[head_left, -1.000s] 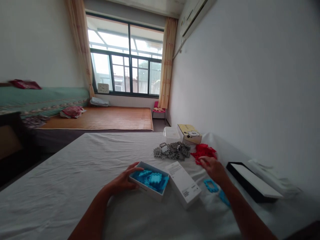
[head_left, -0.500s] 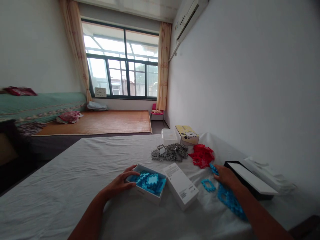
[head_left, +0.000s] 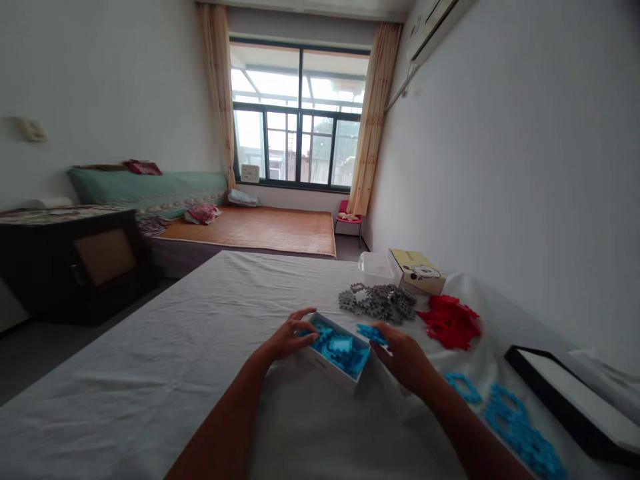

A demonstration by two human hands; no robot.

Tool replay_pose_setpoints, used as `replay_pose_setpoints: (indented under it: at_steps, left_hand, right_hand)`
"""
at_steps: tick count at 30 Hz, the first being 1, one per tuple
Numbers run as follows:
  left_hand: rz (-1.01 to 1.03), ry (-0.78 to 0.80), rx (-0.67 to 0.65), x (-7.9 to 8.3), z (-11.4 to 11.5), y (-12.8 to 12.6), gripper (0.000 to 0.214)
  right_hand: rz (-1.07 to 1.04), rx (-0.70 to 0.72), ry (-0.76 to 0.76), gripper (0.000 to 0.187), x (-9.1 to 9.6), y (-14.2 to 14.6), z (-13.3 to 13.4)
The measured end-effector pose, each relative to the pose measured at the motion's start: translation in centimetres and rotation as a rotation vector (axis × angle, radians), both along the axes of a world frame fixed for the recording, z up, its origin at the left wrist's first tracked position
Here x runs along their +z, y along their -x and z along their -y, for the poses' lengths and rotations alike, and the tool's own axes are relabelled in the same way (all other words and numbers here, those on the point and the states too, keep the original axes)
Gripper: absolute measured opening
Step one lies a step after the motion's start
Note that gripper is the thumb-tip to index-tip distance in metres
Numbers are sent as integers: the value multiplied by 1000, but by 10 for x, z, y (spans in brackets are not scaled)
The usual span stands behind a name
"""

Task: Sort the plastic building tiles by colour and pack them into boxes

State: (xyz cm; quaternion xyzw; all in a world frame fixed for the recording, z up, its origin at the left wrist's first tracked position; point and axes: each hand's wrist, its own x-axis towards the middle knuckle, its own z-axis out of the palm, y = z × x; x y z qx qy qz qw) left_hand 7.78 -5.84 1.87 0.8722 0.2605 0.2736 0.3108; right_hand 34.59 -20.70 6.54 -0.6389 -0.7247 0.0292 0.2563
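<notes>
My left hand (head_left: 289, 337) grips the left end of a small white box (head_left: 330, 377), thumb over the rim and fingers along the far side. Inside the box lies a heap of blue interlocking plastic pieces (head_left: 343, 347). My right hand (head_left: 406, 360) pinches a blue piece (head_left: 371, 333) just above the box's right end. Near my right forearm, a square blue piece with an open middle (head_left: 463, 387) rests on the sheet, beside a cluster of more blue pieces (head_left: 523, 430). My right hand and forearm hide most of the white carton.
Grey pieces (head_left: 380, 301) lie piled beyond the box, with red pieces (head_left: 450, 321) to their right. Behind stand a clear plastic container (head_left: 376, 267) and a yellow carton (head_left: 417, 270). A black-edged tray (head_left: 565, 400) lies by the right wall.
My right hand has moved left with the blue piece, from beside the loose blue pieces to the box. My left hand stays on the box. The view has turned left.
</notes>
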Motion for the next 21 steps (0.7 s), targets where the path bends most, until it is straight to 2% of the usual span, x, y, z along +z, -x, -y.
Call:
replay_pose_setpoints:
  at_steps: [3,6,9,13,17,21]
  left_hand:
    - [111,3,96,0,-3,3,29]
    - [205,52,116,2,-5,4,33]
    - [210,61,58,4,-3,3,34]
    - [130,50,-20,4,0,2,33]
    - [94,42,24,4,0,1,29]
    - [94,22,56,5,0,1,30]
  right_hand:
    - [45,102,29,37,-2,53,-27]
    - [100,199,89,49,-6,74,-43]
    - [116,246,102,42,-9,74,-44]
    - [70,234,100,29,-3,60,-30]
    - [50,178,83,20,3,50,-12]
    - [64,136,45,22,0,47,0]
